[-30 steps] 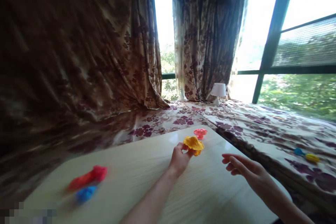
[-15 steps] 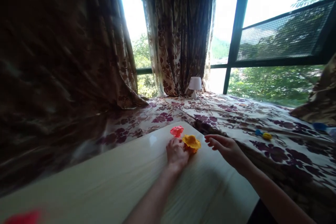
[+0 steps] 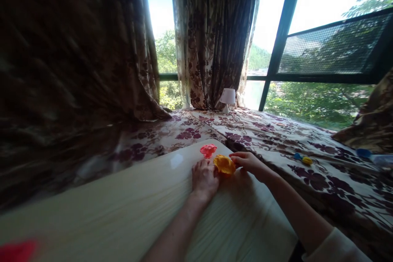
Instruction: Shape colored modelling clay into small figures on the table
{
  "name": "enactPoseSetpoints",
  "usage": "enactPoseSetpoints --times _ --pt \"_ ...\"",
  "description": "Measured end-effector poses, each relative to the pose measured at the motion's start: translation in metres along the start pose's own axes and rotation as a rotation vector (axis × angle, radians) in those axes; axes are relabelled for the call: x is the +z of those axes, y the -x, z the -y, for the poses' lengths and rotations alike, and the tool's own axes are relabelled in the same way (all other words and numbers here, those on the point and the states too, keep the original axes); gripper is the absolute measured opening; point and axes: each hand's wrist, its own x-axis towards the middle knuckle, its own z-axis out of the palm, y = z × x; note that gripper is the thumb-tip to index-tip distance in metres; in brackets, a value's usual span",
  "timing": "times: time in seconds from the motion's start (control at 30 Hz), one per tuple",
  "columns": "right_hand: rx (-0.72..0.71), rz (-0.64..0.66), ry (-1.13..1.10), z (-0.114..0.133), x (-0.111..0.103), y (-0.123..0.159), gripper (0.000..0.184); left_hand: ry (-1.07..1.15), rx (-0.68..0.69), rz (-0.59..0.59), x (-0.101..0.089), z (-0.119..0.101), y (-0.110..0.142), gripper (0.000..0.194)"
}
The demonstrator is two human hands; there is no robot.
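A yellow piece of modelling clay (image 3: 225,164), broad and frilled at the top with an uneven rim, sits near the far end of the pale table (image 3: 116,200). My left hand (image 3: 205,178) is at its left side, fingers curled and thumb side against it; the fingertips are partly hidden. From the right, my right hand (image 3: 247,163) pinches the yellow rim between thumb and fingers. Just behind my left hand stands a pinkish-red piece (image 3: 208,150) with a similar wide, wavy top, touched by neither hand.
Blurred red material (image 3: 18,250) lies at the near left corner. Beyond the table, a flowered cloth (image 3: 319,178) carries small blue and yellow lumps (image 3: 306,160) and a blue-ended clear object (image 3: 364,153). A white lamp (image 3: 227,96) stands by the curtain (image 3: 211,41).
My right hand has moved left and now touches the yellow clay's right edge. My left hand stays beside the clay. The view has shifted slightly.
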Motion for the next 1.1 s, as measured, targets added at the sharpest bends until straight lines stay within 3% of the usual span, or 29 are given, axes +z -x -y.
enactPoseSetpoints --times 0.37,0.63,0.77,0.93,1.0,1.1 --pt "-0.078 -0.068 -0.071 0.001 0.000 0.004 0.023 -0.004 0.002 -0.014 0.001 -0.001 0.000 0.034" --pt "-0.158 -0.140 0.087 0.001 -0.011 0.007 0.027 0.041 -0.052 -0.029 -0.006 0.003 0.001 0.033" --pt "-0.271 -0.156 0.253 0.016 -0.010 0.010 0.026 0.076 -0.058 -0.074 -0.045 0.015 0.021 0.035" --pt "-0.374 -0.180 0.432 0.032 0.004 0.016 0.026 0.110 -0.031 -0.191 -0.121 0.042 0.083 0.031" --pt "-0.424 -0.223 0.466 0.042 0.004 0.024 0.024 0.111 -0.037 -0.235 -0.149 0.066 0.117 0.032" --pt "-0.535 -0.337 0.460 0.064 0.005 0.047 0.021 0.065 -0.068 -0.316 -0.188 0.120 0.172 0.030"
